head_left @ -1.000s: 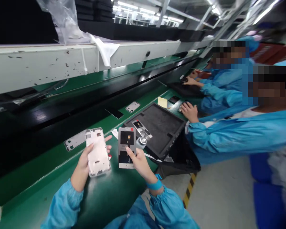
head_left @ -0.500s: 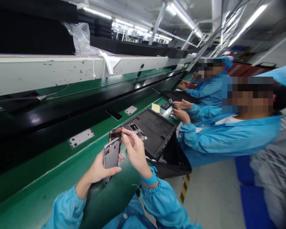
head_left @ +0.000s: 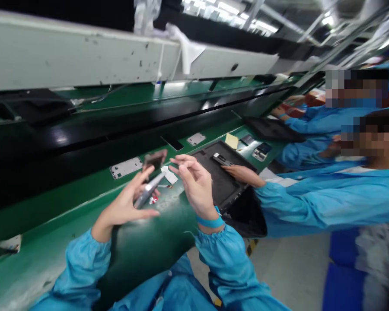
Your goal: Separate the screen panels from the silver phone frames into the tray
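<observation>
My left hand (head_left: pixel 125 201) holds a silver-edged phone frame (head_left: pixel 149 190), tilted nearly edge-on. Just beyond it is a dark phone panel (head_left: pixel 155 160), blurred, seemingly held between the fingers of the same hand. My right hand (head_left: pixel 196 185) is raised to the right of these parts, apart from them. Its fingers are loosely curled, with thumb and fingertips apart and nothing visible between them. Under the hands on the green bench (head_left: pixel 164 224) lie a white paper piece (head_left: pixel 169 175) and a small red-and-white bit (head_left: pixel 153 200).
Beyond the hands lie a pale phone mid-frame (head_left: pixel 126 167), a dark phone panel (head_left: pixel 172 142) and another pale frame (head_left: pixel 196 138). A black tray (head_left: pixel 228 190) stands right; a co-worker's hand (head_left: pixel 244 175) reaches over it. A white shelf beam (head_left: pixel 84 56) crosses above.
My right hand has come away from the dark panel's corner. The silver frame has tipped from face-on to edge-on. A co-worker's hand has reached over the tray with a part. The view has shifted.
</observation>
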Tool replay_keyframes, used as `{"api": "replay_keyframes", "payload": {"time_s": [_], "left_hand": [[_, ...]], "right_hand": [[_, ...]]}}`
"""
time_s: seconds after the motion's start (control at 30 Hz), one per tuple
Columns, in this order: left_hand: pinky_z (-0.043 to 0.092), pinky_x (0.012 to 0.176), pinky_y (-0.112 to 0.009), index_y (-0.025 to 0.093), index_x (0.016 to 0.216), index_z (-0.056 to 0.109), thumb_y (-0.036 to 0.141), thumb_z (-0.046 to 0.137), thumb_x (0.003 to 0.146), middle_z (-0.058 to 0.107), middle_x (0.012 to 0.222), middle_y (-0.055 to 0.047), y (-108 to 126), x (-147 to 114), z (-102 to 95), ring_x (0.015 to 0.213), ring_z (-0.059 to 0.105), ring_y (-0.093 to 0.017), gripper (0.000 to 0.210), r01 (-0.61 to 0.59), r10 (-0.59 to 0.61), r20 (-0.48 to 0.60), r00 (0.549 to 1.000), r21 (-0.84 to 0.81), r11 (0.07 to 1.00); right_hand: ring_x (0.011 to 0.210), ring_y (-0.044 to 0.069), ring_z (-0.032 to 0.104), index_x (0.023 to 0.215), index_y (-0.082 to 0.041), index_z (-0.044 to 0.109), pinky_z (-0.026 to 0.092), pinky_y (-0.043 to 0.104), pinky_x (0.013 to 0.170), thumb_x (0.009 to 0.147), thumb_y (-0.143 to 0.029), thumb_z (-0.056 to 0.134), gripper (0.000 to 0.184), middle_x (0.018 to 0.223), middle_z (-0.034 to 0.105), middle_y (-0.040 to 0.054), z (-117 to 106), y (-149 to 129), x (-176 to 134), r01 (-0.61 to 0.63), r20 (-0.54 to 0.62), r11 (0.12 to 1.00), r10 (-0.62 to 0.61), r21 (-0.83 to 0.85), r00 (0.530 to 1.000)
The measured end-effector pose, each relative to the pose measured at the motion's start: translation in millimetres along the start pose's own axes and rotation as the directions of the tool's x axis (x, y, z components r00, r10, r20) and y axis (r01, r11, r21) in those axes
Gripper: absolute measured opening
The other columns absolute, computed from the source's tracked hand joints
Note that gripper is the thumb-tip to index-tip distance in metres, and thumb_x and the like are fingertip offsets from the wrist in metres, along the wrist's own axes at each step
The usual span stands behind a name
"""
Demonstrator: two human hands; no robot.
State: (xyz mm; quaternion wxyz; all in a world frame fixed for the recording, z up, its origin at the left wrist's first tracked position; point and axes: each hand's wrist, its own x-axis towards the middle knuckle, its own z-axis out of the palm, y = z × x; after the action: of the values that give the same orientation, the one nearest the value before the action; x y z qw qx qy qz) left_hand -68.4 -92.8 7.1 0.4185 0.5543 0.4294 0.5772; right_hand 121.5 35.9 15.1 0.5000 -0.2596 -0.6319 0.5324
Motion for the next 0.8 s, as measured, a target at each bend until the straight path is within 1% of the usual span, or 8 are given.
{"api": "replay_keyframes", "payload": {"time_s": [0.07,0.17,0.27,0.4,0.53,0.63,0.7,0.8], "left_hand": [[0.062,0.100,-0.053,0.016,0.134,0.075,0.029,0.098,0.072,0.080,0.111,-0.016,-1,-1,-19.3,0.102,0.077,-0.033,0.067,-0.047,0.032,-0.120,0.992,-0.124,0.991],[0.066,0.084,-0.047,0.012,0.111,0.078,0.048,0.095,0.074,0.080,0.099,-0.017,-3,-3,-37.6,0.092,0.077,-0.032,0.054,-0.131,0.047,-0.257,0.965,-0.318,0.939],[0.067,0.075,-0.043,0.014,0.133,0.071,0.057,0.094,0.073,0.081,0.098,-0.017,-2,-5,-37.6,0.087,0.077,-0.031,0.077,-0.098,-0.017,-0.236,0.972,-0.468,0.878],[0.065,0.069,-0.038,0.016,0.151,0.059,0.066,0.093,0.072,0.081,0.097,-0.016,-3,-6,-23.1,0.082,0.078,-0.030,0.100,0.004,-0.101,-0.137,0.985,-0.575,0.818],[0.065,0.071,-0.041,0.016,0.157,0.054,0.072,0.093,0.068,0.082,0.100,-0.018,-9,-6,-6.1,0.080,0.080,-0.032,0.113,0.129,-0.155,0.004,0.988,-0.581,0.804],[0.066,0.077,-0.044,0.016,0.156,0.055,0.077,0.093,0.065,0.082,0.109,-0.021,-12,-6,5.5,0.087,0.081,-0.036,0.116,0.176,-0.185,0.044,0.982,-0.581,0.795],[0.067,0.079,-0.046,0.015,0.154,0.058,0.089,0.084,0.065,0.081,0.116,-0.022,-9,-5,10.1,0.095,0.081,-0.039,0.118,0.199,-0.215,0.052,0.975,-0.631,0.749],[0.068,0.081,-0.048,0.017,0.153,0.062,0.102,0.058,0.074,0.079,0.127,-0.021,1,0,11.2,0.104,0.080,-0.040,0.116,0.153,-0.259,-0.031,0.965,-0.734,0.661]], "right_hand": [[0.123,0.027,0.065,0.081,-0.024,0.066,0.057,0.046,0.106,0.095,-0.055,0.074,0.035,0.128,0.065,0.0096,-4,34,-7,-0.102,0.101,0.974,0.125,-0.202,0.987],[0.108,0.029,0.065,0.069,-0.022,0.064,0.055,0.051,0.102,0.089,-0.045,0.081,0.035,0.107,0.064,0.0106,0,88,-30,-0.234,0.200,0.851,0.361,-0.471,0.911],[0.110,0.034,0.060,0.067,-0.022,0.062,0.047,0.058,0.111,0.085,-0.037,0.085,0.033,0.102,0.062,0.0114,6,118,-49,-0.255,0.167,0.809,0.394,-0.530,0.904],[0.113,0.034,0.061,0.083,-0.023,0.067,0.050,0.056,0.109,0.093,-0.058,0.075,0.037,0.108,0.065,0.0134,7,106,-47,-0.255,0.127,0.825,0.362,-0.504,0.923],[0.091,0.025,0.070,0.120,-0.026,0.070,0.063,0.042,0.085,0.101,-0.084,0.041,0.068,0.094,0.068,0.0062,14,58,-37,-0.322,0.286,0.938,0.345,-0.126,0.894],[0.066,0.019,0.066,0.106,-0.024,0.074,0.063,0.037,0.071,0.088,-0.080,0.073,0.059,0.070,0.059,-0.0024,24,28,-35,-0.448,0.423,0.866,0.328,0.223,0.845],[0.064,0.019,0.068,0.102,-0.024,0.076,0.065,0.038,0.068,0.081,-0.072,0.085,0.054,0.069,0.064,-0.0021,24,19,-40,-0.483,0.355,0.817,0.370,0.316,0.859],[0.076,0.026,0.076,0.115,-0.025,0.077,0.069,0.046,0.072,0.083,-0.079,0.078,0.062,0.095,0.081,0.0077,10,18,-52,-0.495,0.187,0.779,0.460,0.384,0.868]]}}
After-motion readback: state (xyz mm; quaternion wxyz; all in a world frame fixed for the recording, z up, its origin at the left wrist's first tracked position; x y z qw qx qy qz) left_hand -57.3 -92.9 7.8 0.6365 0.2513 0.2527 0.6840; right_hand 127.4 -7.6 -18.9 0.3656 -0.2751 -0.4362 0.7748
